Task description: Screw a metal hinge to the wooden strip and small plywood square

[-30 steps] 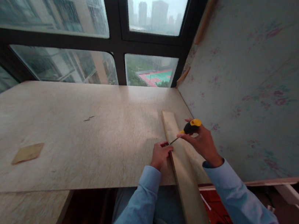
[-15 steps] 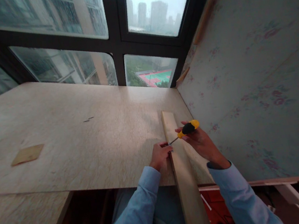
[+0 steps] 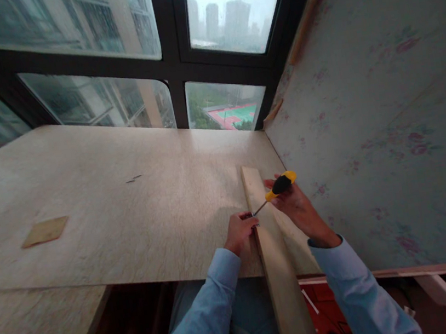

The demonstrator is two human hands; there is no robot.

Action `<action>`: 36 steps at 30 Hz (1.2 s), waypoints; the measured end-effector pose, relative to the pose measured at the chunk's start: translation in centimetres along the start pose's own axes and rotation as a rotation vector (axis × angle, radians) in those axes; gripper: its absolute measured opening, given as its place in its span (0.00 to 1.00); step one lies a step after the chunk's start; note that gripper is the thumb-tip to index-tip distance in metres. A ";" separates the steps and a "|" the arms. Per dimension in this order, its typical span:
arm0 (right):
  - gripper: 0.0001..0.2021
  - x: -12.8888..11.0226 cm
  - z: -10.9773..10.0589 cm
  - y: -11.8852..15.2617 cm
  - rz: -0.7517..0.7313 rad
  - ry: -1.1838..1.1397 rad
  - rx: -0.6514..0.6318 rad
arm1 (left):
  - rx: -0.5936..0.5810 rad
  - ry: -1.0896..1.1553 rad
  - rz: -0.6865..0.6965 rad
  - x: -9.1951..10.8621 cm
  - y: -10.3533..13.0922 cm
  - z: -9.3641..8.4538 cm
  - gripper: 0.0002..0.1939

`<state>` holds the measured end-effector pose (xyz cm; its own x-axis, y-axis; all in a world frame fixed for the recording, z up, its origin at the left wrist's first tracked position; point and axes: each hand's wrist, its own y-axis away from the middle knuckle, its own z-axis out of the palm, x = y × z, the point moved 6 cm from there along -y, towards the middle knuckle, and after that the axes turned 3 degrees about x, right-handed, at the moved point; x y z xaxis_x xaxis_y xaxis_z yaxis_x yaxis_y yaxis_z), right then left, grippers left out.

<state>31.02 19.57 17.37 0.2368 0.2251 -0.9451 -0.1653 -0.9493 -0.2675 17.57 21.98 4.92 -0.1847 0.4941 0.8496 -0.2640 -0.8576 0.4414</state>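
Note:
A long wooden board point(image 3: 276, 259) lies on the stone-patterned ledge and reaches past its front edge toward me. My left hand point(image 3: 240, 231) is closed at the board's left edge, pinching a small shiny metal piece point(image 3: 255, 219) whose kind I cannot make out. Over the board, my right hand point(image 3: 298, 209) has its fingers around the yellow and black handle of a screwdriver point(image 3: 281, 185). The screwdriver slants down to the left, its tip at the metal piece by my left fingertips. The exact contact at the tip is too small to see.
On the ledge point(image 3: 102, 228) lie two thin, dark metal pieces point(image 3: 133, 179) and, farther left, a tan flat sheet point(image 3: 45, 232). A papered wall point(image 3: 387, 127) rises close on the right. Dark-framed windows point(image 3: 168, 69) stand behind. A red surface with items point(image 3: 326, 307) shows below right.
The screwdriver handle has tipped slightly up, and my right fingers have shifted on it. My left hand stays at the board's edge. The view has moved a little.

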 end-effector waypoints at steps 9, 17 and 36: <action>0.30 -0.8 -1.4 -0.2 0.022 0.362 0.208 | 0.021 -0.020 -0.014 -0.2 -0.1 -0.1 0.11; 0.25 -1.1 -0.7 -0.1 -0.014 0.226 0.101 | 0.006 0.005 -0.013 -0.2 0.0 -0.1 0.11; 0.26 -2.2 -4.8 -0.5 -0.069 0.346 0.546 | 0.012 -0.006 -0.032 -0.1 0.0 -0.1 0.09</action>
<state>35.13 18.54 20.52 0.5439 0.1111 -0.8318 -0.5803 -0.6662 -0.4684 17.46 21.97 4.78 -0.1706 0.5209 0.8364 -0.2585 -0.8428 0.4721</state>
